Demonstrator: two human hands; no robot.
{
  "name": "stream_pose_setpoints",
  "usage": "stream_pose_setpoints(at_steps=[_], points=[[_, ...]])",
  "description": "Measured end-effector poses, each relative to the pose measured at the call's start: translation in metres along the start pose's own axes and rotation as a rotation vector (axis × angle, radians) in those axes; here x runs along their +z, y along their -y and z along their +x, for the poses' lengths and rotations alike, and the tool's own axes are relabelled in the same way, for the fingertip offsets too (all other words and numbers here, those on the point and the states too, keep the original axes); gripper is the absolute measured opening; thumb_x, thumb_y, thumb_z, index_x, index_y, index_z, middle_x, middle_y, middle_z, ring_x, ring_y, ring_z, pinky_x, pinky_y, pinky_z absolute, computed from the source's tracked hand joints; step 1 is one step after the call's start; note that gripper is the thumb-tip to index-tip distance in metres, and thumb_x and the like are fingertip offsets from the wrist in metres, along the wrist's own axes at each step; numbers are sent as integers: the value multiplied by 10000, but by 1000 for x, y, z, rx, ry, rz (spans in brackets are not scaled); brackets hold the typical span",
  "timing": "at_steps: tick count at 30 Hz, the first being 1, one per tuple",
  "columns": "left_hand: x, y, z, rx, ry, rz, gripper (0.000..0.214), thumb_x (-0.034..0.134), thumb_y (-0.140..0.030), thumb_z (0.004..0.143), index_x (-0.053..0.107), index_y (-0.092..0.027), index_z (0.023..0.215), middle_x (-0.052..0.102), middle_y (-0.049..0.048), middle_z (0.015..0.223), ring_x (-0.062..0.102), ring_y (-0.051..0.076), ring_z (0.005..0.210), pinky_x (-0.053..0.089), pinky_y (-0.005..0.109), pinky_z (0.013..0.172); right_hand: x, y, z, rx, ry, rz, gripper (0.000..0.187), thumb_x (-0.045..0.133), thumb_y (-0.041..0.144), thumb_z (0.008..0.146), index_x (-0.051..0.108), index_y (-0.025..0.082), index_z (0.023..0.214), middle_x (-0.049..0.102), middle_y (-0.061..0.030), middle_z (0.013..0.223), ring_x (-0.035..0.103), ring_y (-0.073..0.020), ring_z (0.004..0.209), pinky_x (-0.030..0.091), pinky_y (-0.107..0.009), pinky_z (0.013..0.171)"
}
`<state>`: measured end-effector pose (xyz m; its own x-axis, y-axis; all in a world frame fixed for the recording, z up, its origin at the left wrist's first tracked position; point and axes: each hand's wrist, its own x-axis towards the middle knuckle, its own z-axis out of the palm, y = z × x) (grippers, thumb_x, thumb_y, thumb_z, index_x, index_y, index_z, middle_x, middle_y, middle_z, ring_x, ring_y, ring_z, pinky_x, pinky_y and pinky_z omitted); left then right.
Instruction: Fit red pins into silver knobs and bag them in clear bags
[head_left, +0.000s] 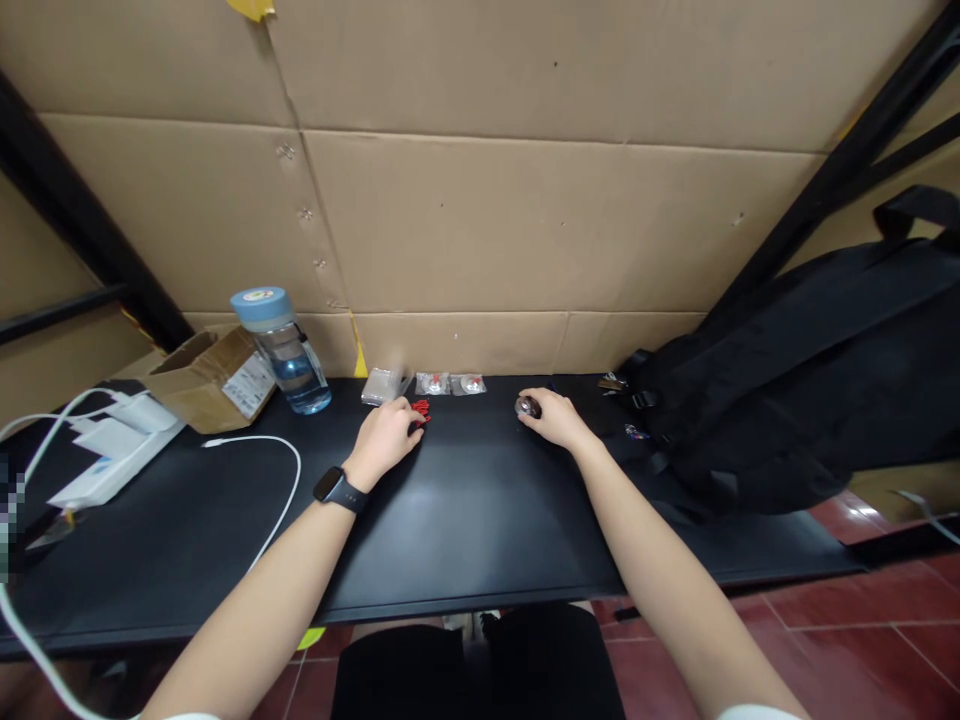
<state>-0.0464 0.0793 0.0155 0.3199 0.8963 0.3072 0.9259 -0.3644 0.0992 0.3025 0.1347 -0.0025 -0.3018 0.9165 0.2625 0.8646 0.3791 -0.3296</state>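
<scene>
My left hand (388, 437) rests on the black tabletop with its fingers curled at a small red bundle (421, 408) that looks like thin cord. Part of the bundle lies under the fingertips. Farther right, my right hand (556, 417) has thumb and fingers around a small round, shiny dark object (528, 407); its exact kind is unclear. Beyond the left hand lies a clear plastic packet (381, 386). Beside it are two small clear bags, the left bag (433, 384) and the right bag (469, 384), each with a pale round item and something red inside.
A water bottle (285, 355) with a blue lid stands near a cardboard box (206, 385) at the left. A white power strip (112, 465) and a white cable (294, 470) lie there too. A black backpack (787, 370) fills the right end. Cardboard (480, 230) walls the back.
</scene>
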Motion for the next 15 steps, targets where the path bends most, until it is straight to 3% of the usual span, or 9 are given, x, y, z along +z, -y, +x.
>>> stream_pose_setpoints(at_steps=[4, 8, 15], points=[[-2, -9, -1, -4, -2, 4, 139, 629, -271, 895, 759, -237, 931, 664, 76, 980, 646, 243, 924, 487, 346, 799, 5, -1, 3, 45, -23, -13, 337, 663, 296, 884, 658, 251, 1218, 726, -83, 1200, 663, -276, 1143, 488, -400, 944], [-3, -9, -2, -8, -48, 69, 161, 613, -269, 910, 744, -221, 992, 659, 88, 1010, 632, 256, 939, 489, 368, 824, 8, -6, 3, 35, -45, 29, 310, 672, 291, 875, 671, 261, 1183, 747, -64, 1158, 691, -257, 1094, 509, -389, 930], [-1, -7, -2, 1, 32, 54, 187, 592, -241, 926, 764, -223, 995, 667, 82, 1021, 629, 243, 971, 490, 359, 845, 15, -16, 4, 47, -98, 209, 320, 723, 256, 818, 689, 272, 1136, 771, -37, 1085, 729, -224, 996, 547, -363, 924]])
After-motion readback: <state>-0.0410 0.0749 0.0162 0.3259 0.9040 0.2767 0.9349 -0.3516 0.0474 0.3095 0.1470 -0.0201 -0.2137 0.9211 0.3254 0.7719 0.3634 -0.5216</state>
